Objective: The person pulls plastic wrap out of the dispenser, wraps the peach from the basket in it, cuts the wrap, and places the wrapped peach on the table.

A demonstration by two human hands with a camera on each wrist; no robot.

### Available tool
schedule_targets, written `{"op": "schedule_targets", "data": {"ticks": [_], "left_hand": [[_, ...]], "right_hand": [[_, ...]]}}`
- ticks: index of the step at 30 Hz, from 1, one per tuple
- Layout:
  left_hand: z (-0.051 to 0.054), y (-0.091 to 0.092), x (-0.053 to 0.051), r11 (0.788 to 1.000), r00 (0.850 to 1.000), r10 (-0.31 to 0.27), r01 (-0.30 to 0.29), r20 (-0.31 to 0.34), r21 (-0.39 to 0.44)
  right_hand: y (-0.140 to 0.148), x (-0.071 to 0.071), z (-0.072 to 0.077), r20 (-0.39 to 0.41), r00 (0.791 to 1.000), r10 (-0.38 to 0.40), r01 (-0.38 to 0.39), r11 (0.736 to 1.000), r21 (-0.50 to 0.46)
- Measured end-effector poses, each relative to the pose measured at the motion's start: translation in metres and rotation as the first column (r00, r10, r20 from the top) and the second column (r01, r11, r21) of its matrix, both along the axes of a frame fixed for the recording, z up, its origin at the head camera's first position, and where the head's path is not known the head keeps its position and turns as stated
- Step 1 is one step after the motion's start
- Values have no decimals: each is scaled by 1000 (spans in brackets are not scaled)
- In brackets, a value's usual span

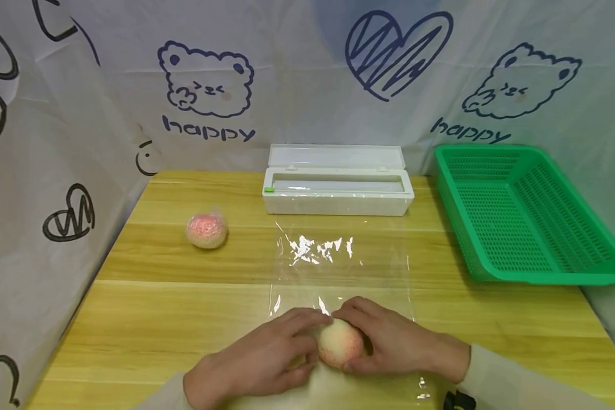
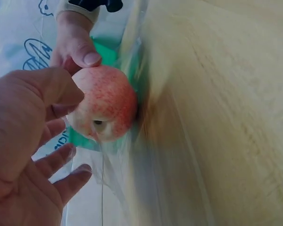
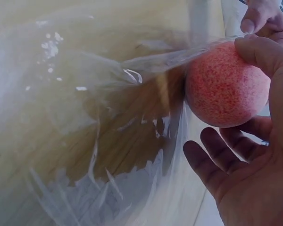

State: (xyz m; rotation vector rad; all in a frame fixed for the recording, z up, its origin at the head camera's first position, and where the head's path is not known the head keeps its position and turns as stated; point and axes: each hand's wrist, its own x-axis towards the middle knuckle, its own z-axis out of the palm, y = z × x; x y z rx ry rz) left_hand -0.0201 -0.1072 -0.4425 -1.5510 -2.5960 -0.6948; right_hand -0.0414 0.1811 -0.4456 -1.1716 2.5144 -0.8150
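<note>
Peach (image 1: 340, 344), one: held in the right hand (image 1: 397, 341), thumb and fingers curved round it, above the near part of clear film (image 1: 307, 250) on the table (image 1: 148, 319). Left hand (image 1: 266, 356): partly curled beside it; whether film is pinched cannot be told. Wrapping apparently in hand; film is probably next to be drawn over.

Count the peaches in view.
2: one peach between the left hand and the right hand, one wrapped peach on the left side of the table.
</note>
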Motion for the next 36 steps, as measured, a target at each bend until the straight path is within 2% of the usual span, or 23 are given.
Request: {"op": "schedule_targets", "data": {"ticks": [4, 8, 11, 13, 16, 18, 19, 23, 26, 29, 31, 36], "left_hand": [[-1, 0, -2, 1000, 994, 13, -12, 107, -10], [0, 1, -4, 999, 989, 32, -30, 145, -11], [0, 1, -4, 999, 987, 43, -41, 158, -13], [1, 1, -4, 999, 985, 50, -49, 163, -12], [0, 1, -5, 998, 987, 54, -55, 153, -1], [-1, 0, -6, 998, 986, 52, -55, 157, 11], [-1, -1, -7, 998, 986, 52, -56, 161, 19], [-2, -3, -11, 997, 981, 46, -56, 186, 49], [-3, -5, -15, 997, 975, 47, -60, 215, 54], [-4, -5, -20, 996, 965, 57, -71, 256, 46], [-5, -5, -23, 996, 958, 64, -79, 278, 41], [-1, -5, -28, 995, 952, 88, -100, 292, 24]], "right_hand": [[1, 0, 2, -67, 998, 11, -10, 1000, 18], [4, 2, 4, -158, 987, 22, -10, 997, 76], [3, 8, 4, -240, 970, 30, 3, 991, 137], [2, 12, 0, -320, 947, 44, 3, 989, 146], [0, 15, -8, -455, 890, 36, 2, 997, 83], [1, 13, -12, -500, 866, 22, -10, 1000, 26], [1, 12, -13, -508, 861, 14, -14, 1000, 4], [4, 6, -10, -473, 881, 18, -27, 1000, -14], [6, 0, -5, -409, 912, 35, -26, 999, 27], [7, -6, 2, -315, 949, 33, -15, 998, 59], [7, -10, 6, -257, 966, 26, -10, 998, 63], [3, -20, 14, -168, 986, 10, -1, 999, 54]]}}
